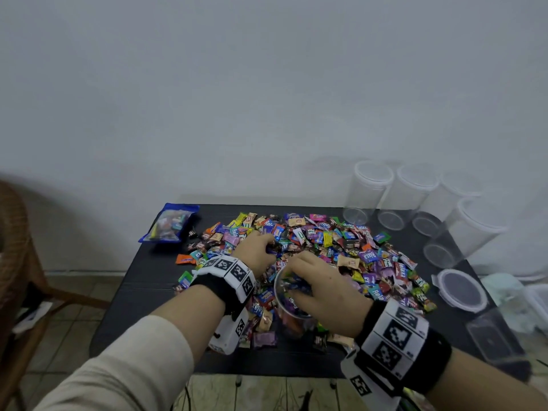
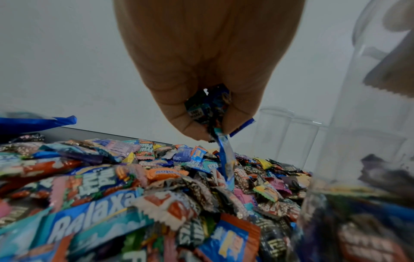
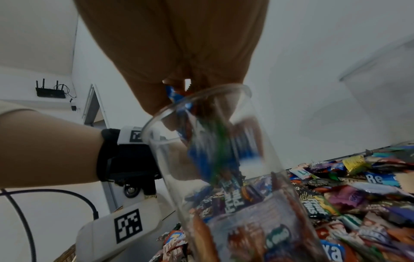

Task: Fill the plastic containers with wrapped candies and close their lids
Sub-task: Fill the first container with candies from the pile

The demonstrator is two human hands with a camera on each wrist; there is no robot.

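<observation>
A heap of wrapped candies [image 1: 341, 241] covers the black table [image 1: 142, 295]. Amid the heap near the front stands a clear plastic container [image 1: 296, 324], partly filled with candies. My right hand [image 1: 292, 280] hovers over its mouth with fingers bunched around a few candies. In the right wrist view the right hand [image 3: 183, 86] pinches a blue wrapper above the container [image 3: 224, 177], and blurred candies are falling inside. Just left of the container, my left hand [image 1: 271, 247] grips a bunch of candies from the heap. In the left wrist view a blue wrapper [image 2: 226, 159] dangles from the left hand [image 2: 210, 127].
Several empty clear containers [image 1: 370, 188] with lids on stand at the table's back right. A loose round lid [image 1: 461, 289] lies at the right edge, and a low clear tub [image 1: 489, 339] sits nearer. A blue candy bag [image 1: 170, 223] lies back left. A wicker chair [image 1: 14, 247] stands far left.
</observation>
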